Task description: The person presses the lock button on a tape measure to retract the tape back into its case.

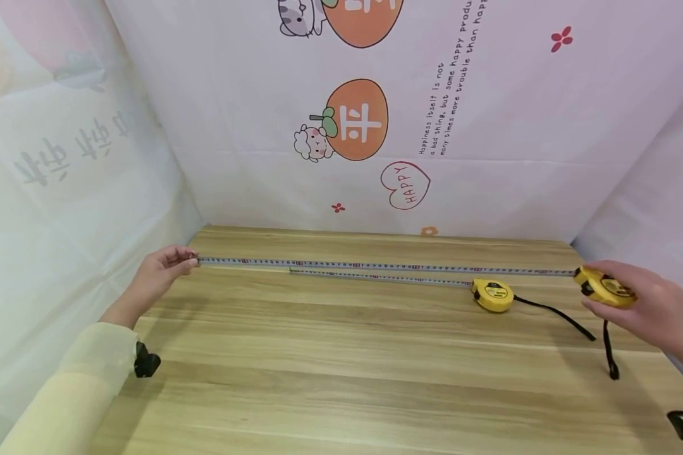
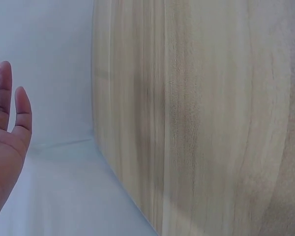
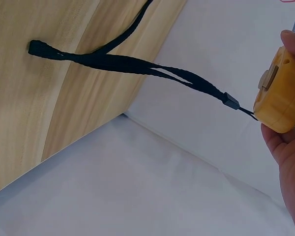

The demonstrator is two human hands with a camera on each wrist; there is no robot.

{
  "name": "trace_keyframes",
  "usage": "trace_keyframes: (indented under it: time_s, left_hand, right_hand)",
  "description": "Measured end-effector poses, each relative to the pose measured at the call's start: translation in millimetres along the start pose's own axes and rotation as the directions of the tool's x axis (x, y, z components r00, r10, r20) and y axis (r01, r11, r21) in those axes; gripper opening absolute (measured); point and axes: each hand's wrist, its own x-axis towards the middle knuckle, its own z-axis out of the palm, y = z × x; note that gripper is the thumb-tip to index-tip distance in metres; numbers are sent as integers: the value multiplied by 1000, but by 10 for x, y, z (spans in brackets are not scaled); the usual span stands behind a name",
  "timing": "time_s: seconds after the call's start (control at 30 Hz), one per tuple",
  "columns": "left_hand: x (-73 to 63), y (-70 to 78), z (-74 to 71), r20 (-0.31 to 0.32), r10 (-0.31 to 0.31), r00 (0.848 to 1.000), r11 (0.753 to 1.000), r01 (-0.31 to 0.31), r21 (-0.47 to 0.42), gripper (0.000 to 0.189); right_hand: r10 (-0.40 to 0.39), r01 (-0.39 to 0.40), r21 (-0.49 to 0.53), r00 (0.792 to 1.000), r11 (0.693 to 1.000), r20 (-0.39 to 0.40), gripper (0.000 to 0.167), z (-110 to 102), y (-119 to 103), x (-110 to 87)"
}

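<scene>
My right hand [image 1: 654, 303] grips a yellow tape measure [image 1: 606, 287] by its case at the right end of the table; the right wrist view shows the same case [image 3: 280, 93] with its black strap [image 3: 118, 64] hanging. From it a long blade [image 1: 387, 266] stretches left across the table. At the far end, my left hand [image 1: 162, 272] pinches the blade's tip between thumb and fingers. Just below that blade lies a second yellow tape measure [image 1: 492, 296], its shorter blade [image 1: 375, 277] pulled out leftward. In the left wrist view only part of the left hand [image 2: 7, 132] shows, without the tip.
The wood-grain table [image 1: 330, 366] has a white printed cloth [image 1: 489, 189] rising behind it and plain cloth walls on both sides. The second tape measure's black strap [image 1: 558, 309] trails right toward my right hand.
</scene>
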Motion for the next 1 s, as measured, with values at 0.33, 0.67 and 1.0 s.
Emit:
trace_keyframes:
  time_s: [0.33, 0.67, 1.0]
  left_hand:
    - [25, 7, -7, -19, 25, 1000, 1000, -25, -15, 35]
    - [13, 33, -11, -25, 31, 999, 999, -31, -18, 34]
    - [10, 39, -20, -23, 28, 999, 1000, -28, -12, 28]
  right_hand:
    - [-8, 8, -8, 1000, 1000, -19, 44, -14, -20, -9]
    - [-82, 83, 14, 995, 996, -53, 41, -5, -28, -16]
    - [-187, 188, 9, 979, 982, -85, 51, 12, -8, -5]
